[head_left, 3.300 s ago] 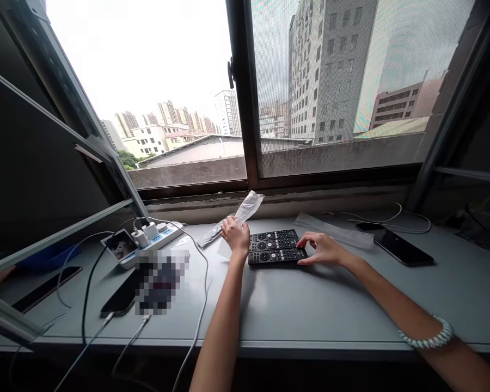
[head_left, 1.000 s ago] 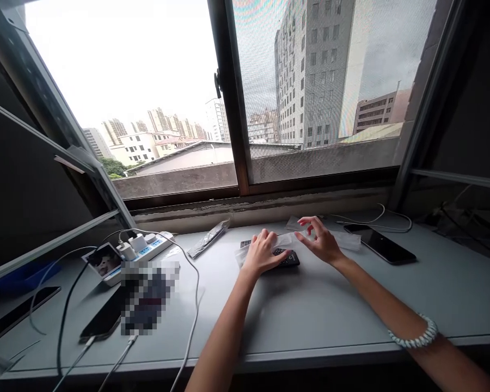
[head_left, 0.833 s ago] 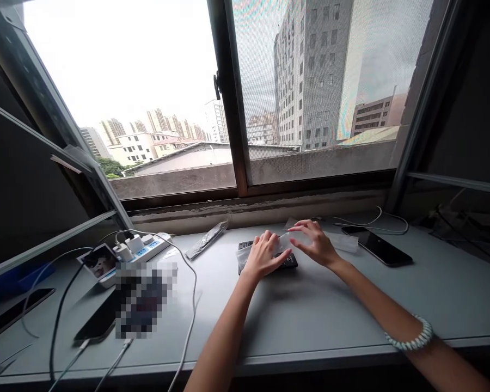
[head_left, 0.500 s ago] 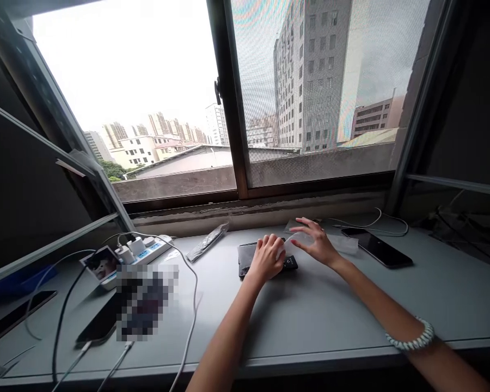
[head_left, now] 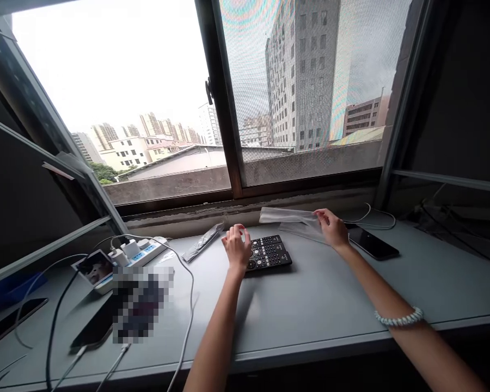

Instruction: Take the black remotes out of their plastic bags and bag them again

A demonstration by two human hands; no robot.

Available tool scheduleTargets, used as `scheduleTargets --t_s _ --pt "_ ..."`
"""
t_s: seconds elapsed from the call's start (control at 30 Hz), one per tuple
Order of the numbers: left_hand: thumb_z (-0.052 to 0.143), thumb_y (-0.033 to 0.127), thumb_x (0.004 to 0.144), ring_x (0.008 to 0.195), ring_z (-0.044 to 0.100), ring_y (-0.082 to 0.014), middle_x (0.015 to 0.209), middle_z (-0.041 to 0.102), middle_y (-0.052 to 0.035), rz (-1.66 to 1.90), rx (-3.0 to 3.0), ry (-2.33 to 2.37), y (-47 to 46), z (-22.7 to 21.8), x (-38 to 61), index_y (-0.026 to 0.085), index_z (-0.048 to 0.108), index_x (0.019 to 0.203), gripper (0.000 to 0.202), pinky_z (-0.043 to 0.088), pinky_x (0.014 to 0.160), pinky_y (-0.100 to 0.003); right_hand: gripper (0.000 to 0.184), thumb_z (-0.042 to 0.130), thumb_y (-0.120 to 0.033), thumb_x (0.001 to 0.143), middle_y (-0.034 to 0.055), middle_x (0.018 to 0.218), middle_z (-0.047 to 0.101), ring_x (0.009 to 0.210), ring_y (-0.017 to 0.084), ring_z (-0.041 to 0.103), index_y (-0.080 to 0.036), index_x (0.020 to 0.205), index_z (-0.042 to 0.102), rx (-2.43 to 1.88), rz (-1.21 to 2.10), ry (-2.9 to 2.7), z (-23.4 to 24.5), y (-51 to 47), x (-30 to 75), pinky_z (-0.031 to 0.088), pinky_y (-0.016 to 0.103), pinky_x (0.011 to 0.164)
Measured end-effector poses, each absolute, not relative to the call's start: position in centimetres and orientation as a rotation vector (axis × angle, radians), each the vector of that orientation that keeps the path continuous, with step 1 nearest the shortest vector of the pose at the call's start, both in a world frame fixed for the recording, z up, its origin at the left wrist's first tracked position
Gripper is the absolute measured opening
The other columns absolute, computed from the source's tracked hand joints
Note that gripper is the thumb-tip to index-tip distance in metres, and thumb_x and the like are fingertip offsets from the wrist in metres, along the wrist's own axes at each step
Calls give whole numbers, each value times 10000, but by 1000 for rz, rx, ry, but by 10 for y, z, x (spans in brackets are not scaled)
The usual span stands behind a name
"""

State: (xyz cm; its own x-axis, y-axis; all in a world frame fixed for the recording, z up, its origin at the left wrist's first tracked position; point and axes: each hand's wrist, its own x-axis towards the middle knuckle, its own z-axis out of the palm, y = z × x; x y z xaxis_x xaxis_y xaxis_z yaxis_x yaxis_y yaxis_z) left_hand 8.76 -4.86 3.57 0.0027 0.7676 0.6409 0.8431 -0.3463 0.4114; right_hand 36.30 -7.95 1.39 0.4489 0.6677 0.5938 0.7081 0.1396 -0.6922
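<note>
So the right hand (head_left: 332, 228) is seen pinched onto one end of a clear plastic bag (head_left: 289, 218), which is held lifted just off the grey desk (head_left: 310, 310) at the back, close under the window sill, and stretched out flat toward the left. The left hand (head_left: 237, 246) is placed at the left end of the black remotes (head_left: 270, 253), fingers curled and touching them; whether they're actually gripped can't be told from this angle tbh. The remotes are laid side by side, buttons up, around the middle of the desk, between the two hands and a bit nearer than the bag. Just right of the right hand a dark phone (head_left: 371, 243) is laid flat, screen up, with a white cable (head_left: 378, 218) looped behind it near the wall. A beaded bracelet (head_left: 398, 317) is worn on the right wrist. Left of the remotes, a wrapped long item (head_left: 203, 243) in clear plastic is left lying at an angle by the sill. Farther left a white power strip (head_left: 133, 253) is found with chargers plugged in and cables trailed from it over the front edge, and a second phone (head_left: 90, 329) is laid flat beside a blurred-out patch
</note>
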Motion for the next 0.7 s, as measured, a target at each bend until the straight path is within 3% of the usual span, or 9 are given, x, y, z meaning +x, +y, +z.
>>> scheduleTargets --t_s 0.1,0.23,0.4,0.6,0.7 --pt "422 229 845 895 549 -199 850 606 -34 -1364 -2077 -1877 -42 32 79 194 516 945 142 332 835 -354 460 304 -510 865 43 639 609 575 190 538 -200 960 631 -1572 -87 -1049 8 -75 378 371 285 562" --pt "420 204 816 924 548 -216 859 608 -45 -1379 -2027 -1977 -36 29 71 190 513 954 168 338 850 -375 368 361 -418 844 69 680 628 637 220 556 -203 922 650 -1743 -33 -1035 -6 -71 396 382 311 583" --pt "430 208 798 949 544 -222 887 606 -50 -1371 -2000 -2038 -33 27 69 193 511 966 187 344 876 -385 291 485 -353 777 119 888 655 896 299 561 -217 973 652 -2077 -148 -1100 -21 -71 402 398 416 746" --pt "415 178 795 1048 529 -237 1036 604 -93 -1311 -1920 -2150 -23 18 53 172 544 995 238 365 916 -376 417 487 -377 792 110 1163 581 1099 292 483 -226 1168 584 -1845 -432 -1301 -19 -69 387 358 471 913" --pt "415 144 789 1255 383 -270 1197 555 -122 -1229 -1805 -2293 -16 13 37 149 566 1053 304 319 1003 -383 397 473 -332 804 82 1238 545 1185 265 445 -256 1179 583 -1751 -414 -1492 -21 -64 376 319 453 985"
